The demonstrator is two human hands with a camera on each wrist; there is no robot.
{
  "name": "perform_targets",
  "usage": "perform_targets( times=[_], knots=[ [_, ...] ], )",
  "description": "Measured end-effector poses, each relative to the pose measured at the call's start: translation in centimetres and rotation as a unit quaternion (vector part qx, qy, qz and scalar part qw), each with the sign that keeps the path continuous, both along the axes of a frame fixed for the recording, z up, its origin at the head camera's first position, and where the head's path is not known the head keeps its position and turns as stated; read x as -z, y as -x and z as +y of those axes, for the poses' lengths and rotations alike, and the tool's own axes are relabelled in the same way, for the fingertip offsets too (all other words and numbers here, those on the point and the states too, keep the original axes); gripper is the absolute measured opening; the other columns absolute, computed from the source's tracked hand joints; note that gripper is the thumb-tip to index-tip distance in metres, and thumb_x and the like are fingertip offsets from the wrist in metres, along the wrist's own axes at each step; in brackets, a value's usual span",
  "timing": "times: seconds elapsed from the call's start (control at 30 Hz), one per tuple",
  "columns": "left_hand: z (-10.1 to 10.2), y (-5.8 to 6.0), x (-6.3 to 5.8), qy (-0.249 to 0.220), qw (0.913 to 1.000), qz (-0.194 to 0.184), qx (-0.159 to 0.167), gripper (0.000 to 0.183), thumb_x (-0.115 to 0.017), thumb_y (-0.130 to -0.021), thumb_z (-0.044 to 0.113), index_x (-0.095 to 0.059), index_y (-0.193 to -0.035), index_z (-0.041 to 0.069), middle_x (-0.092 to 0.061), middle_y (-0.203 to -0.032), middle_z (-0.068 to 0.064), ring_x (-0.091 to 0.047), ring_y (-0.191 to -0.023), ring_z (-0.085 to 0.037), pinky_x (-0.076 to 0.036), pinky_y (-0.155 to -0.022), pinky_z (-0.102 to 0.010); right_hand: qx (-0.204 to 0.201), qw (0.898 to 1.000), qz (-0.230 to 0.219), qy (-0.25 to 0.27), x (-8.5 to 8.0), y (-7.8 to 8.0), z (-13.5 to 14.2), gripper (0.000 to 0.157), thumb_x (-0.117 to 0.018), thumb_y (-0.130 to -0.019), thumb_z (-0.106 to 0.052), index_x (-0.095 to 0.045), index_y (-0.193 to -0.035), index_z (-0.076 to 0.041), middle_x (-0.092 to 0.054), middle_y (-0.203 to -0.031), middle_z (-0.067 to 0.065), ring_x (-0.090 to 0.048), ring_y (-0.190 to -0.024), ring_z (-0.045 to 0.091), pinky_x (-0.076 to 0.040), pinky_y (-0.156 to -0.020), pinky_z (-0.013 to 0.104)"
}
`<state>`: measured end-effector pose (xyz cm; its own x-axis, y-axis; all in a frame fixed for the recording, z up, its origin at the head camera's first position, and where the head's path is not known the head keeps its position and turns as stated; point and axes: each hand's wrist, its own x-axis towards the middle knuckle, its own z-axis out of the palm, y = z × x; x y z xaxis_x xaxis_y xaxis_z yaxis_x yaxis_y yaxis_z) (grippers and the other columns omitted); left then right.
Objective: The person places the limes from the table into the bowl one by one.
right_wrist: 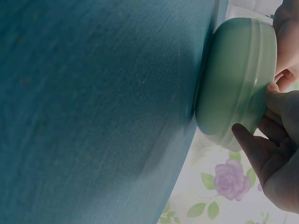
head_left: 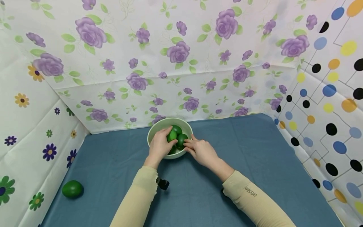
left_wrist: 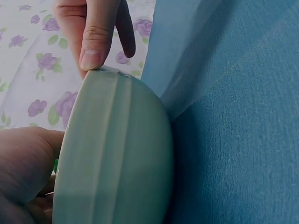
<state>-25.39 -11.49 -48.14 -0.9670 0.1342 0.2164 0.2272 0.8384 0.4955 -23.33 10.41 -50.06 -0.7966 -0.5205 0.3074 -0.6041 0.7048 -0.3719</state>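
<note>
A pale green bowl (head_left: 151, 138) stands near the back edge of the blue cloth, with several smooth green limes (head_left: 182, 142) inside. My left hand (head_left: 159, 145) reaches over its left rim and grips one lime (head_left: 171, 135) between thumb and fingers. On the right, my right hand (head_left: 202, 152) pinches the bowl's rim, fingers over the edge. The right wrist view shows that hand (right_wrist: 282, 149) against the bowl's outer wall (right_wrist: 233, 79). In the left wrist view the bowl (left_wrist: 117, 154) hides most of the limes and the left fingertips.
Another lime (head_left: 72, 189) lies alone at the left of the blue cloth (head_left: 113, 170). A floral sheet (head_left: 170, 94) rises right behind the bowl. Patterned sheets close the left side (head_left: 34, 126) and the right side (head_left: 320, 104).
</note>
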Motion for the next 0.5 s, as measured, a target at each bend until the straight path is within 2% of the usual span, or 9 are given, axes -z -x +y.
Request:
perform_targets(
  times=[0.5],
  knots=[
    [0.80,0.19,0.19,0.026,0.9996,-0.005,-0.004,0.071,-0.086,-0.096,0.031,-0.057,-0.158,0.015,-0.062,-0.149,-0.016,-0.059,-0.135,-0.039,-0.054,-0.108,-0.056,-0.001,1.000,-0.002,-0.001,0.04,0.05,0.06,0.036,-0.069,-0.107,-0.033,-0.077,-0.135,-0.012,-0.068,-0.143,0.009,-0.062,-0.134,0.038,-0.063,-0.096,0.049]
  ],
)
